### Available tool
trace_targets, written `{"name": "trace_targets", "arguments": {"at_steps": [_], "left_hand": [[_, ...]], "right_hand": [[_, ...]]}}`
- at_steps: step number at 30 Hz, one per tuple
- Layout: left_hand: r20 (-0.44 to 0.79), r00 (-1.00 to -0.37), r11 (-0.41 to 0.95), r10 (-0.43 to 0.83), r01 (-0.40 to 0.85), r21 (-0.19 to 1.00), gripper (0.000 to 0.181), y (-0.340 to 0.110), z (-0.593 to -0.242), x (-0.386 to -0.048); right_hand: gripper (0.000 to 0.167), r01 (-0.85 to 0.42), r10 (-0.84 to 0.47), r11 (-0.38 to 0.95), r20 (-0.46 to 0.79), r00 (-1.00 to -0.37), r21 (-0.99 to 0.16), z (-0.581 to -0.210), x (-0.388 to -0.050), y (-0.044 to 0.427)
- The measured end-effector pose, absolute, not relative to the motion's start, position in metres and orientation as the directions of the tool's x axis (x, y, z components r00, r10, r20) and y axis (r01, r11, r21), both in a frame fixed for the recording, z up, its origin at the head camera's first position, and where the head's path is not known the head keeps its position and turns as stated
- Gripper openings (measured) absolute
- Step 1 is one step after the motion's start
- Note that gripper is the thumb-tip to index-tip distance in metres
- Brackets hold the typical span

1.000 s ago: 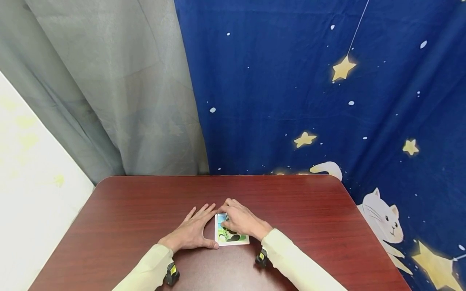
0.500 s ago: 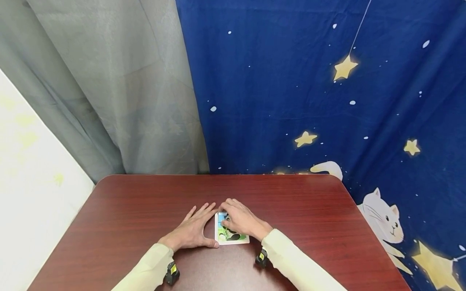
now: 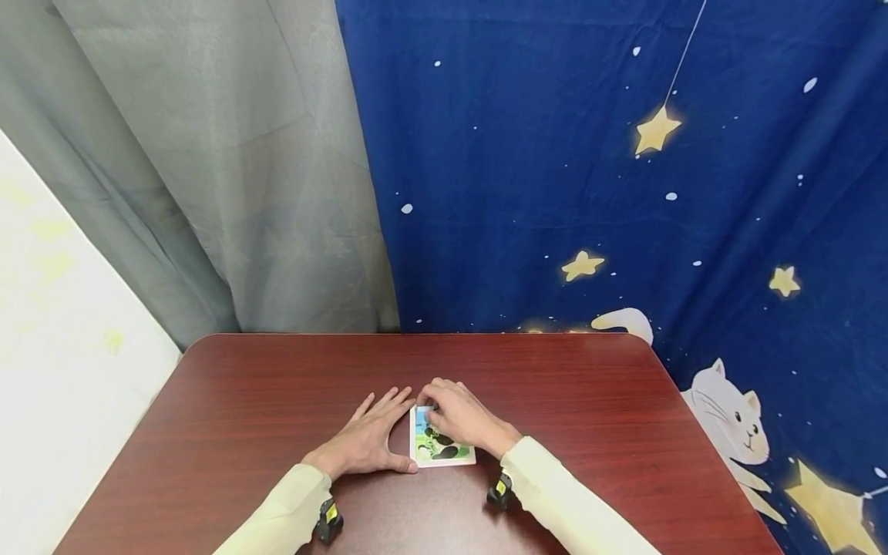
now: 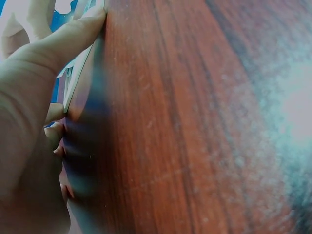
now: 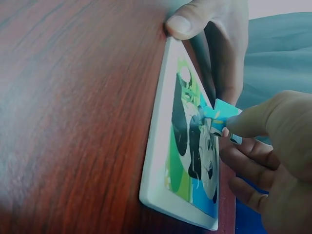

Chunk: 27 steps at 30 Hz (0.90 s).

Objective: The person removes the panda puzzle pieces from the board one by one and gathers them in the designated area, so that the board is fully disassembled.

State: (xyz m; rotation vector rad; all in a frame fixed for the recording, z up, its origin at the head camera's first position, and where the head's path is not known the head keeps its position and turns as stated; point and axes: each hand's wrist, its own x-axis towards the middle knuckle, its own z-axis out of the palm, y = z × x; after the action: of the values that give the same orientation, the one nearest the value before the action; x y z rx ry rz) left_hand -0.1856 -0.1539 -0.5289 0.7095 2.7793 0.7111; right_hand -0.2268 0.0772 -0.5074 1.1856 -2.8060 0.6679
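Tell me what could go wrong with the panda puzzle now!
The piece might slip and drop, since the right hand just pinches it, tilted up from the board. The board could slide or turn, because the left hand is only at one edge.

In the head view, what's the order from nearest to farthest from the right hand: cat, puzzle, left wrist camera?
1. Puzzle: partly beneath the right hand.
2. Left wrist camera: left of it.
3. Cat: far right, on the blue curtain.
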Motion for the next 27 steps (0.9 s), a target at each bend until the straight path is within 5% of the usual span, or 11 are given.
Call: {"name": "trace_targets", "arguments": {"at_steps": [10, 27], "left_hand": [[-0.066, -0.87, 0.771, 0.489, 0.396, 0.499, 0.115, -0.153, -0.526, -0.186], [-0.076, -0.869, 0.777, 0.489, 0.394, 0.491, 0.117, -0.153, -0.526, -0.186]], "right_hand": [[0.009, -0.622, -0.659, 0.542, 0.174, -0.732, -0.565, -0.5, -0.232, 0.079], [0.005, -0.5, -0.558, 0.597, 0.123, -0.821, -0.628, -0.487, -0.242, 0.125]]}}
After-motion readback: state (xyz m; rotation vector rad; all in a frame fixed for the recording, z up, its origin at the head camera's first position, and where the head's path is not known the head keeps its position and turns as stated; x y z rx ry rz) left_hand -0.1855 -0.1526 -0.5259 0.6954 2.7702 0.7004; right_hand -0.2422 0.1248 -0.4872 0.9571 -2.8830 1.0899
